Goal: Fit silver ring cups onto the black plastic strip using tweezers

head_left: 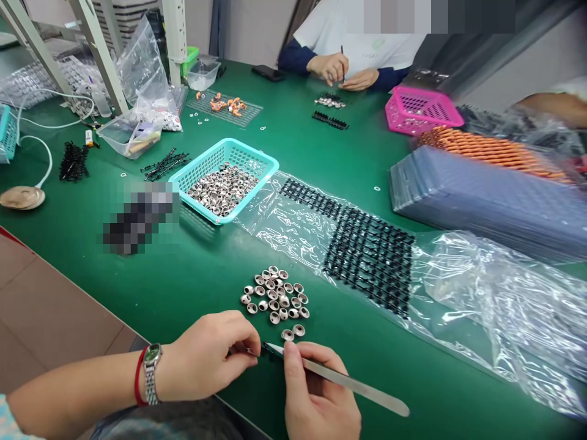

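Note:
My left hand, with a watch and a red band at the wrist, is closed, thumb and fingers pinched on a small black part that its fingertips mostly hide. Metal tweezers lie in the grip of my right hand, their tip pointing left at the black part. Whether the tip touches it I cannot tell. Just beyond both hands several small silver metal cups form a loose pile on the green table. Two of them lie closest to my right fingertips.
A turquoise basket of silver cups stands further back. Rows of black parts lie on clear plastic film at the right. Behind are stacked clear trays and a pink basket. Across the table a co-worker's hands hold a thin tool.

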`<state>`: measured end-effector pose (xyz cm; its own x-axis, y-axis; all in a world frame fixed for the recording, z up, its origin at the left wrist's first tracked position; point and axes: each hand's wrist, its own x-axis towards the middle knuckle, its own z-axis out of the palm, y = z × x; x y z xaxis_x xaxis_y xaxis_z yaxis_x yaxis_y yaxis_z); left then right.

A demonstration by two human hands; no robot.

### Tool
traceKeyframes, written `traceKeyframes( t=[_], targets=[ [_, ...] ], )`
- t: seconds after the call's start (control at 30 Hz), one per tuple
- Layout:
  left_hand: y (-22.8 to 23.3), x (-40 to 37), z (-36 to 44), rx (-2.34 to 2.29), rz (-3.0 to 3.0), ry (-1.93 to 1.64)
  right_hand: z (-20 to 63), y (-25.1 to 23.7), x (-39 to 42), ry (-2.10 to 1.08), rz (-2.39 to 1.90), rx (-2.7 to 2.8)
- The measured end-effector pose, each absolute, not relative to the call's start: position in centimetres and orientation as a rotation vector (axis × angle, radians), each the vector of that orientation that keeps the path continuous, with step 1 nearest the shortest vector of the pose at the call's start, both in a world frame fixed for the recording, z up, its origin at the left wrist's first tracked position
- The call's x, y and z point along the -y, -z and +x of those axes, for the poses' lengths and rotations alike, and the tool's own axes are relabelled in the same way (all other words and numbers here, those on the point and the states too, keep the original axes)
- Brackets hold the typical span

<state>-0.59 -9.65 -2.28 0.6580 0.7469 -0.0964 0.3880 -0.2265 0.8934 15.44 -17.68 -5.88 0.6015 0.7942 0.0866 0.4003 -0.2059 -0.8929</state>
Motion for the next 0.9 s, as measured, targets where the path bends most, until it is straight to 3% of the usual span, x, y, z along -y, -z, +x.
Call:
traceKeyframes(
  t=[0.6, 0.77, 0.9],
  targets=[
    [2.5, 9.6, -0.5, -0.957, 1.673, -0.413, 17.3, 7.2, 18.5, -0.772, -1.72, 0.868],
    [2.1, 9.1, -0.4, -0.999, 1.656, -0.462, 17.0, 6.8, 18.0, -0.739, -1.498, 0.705],
    [2.3, 9.5, -0.2, -0.987, 1.29, -0.567, 16.8, 6.2, 18.1, -0.721, -1.324, 0.685]
  ],
)
